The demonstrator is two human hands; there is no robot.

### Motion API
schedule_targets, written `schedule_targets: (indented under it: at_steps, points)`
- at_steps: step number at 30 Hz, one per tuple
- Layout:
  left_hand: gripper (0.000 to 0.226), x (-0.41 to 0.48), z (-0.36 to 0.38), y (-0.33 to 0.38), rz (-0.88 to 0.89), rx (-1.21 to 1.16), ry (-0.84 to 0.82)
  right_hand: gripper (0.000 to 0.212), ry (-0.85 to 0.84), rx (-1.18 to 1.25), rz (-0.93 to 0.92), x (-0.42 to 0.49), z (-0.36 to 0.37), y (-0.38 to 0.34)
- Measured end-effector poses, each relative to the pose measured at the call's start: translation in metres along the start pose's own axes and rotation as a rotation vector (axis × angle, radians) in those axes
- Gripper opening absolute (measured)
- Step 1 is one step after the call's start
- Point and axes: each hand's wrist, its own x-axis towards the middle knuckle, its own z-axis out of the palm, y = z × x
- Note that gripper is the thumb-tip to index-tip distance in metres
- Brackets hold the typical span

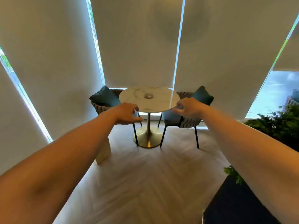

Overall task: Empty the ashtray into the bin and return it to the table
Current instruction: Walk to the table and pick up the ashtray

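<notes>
A small round metal ashtray (148,95) sits near the middle of a round marble table (161,102) on a gold pedestal, some way ahead of me. My left hand (127,113) is stretched forward at the table's near left edge, fingers apart and holding nothing. My right hand (187,107) is stretched out at the near right edge, fingers loosely curled and also holding nothing. Both hands are short of the ashtray. No bin is in view.
Two woven chairs with blue cushions flank the table, one on the left (105,101) and one on the right (189,117). Closed roller blinds hang behind. A pale block (103,152) stands on the wooden floor at left. Green plants (278,125) and a dark planter (239,202) are at right.
</notes>
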Motion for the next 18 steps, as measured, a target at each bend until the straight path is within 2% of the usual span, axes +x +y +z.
schedule_targets:
  at_steps: [7, 13, 16, 18]
  points:
    - [0.063, 0.0, 0.013, -0.032, -0.005, 0.064, -0.068, 0.07, -0.049, 0.011, 0.038, 0.01, 0.041, -0.029]
    - [0.068, 0.019, 0.032, -0.053, -0.001, 0.068, -0.145, 0.061, -0.115, 0.051, 0.047, 0.034, 0.073, -0.031]
    - [0.065, 0.041, 0.038, -0.062, -0.006, 0.049, -0.165, 0.051, -0.127, 0.051, 0.044, 0.057, 0.084, -0.024]
    - [0.065, 0.059, 0.043, -0.07, -0.011, 0.054, -0.176, 0.033, -0.125, 0.065, 0.045, 0.078, 0.094, -0.015]
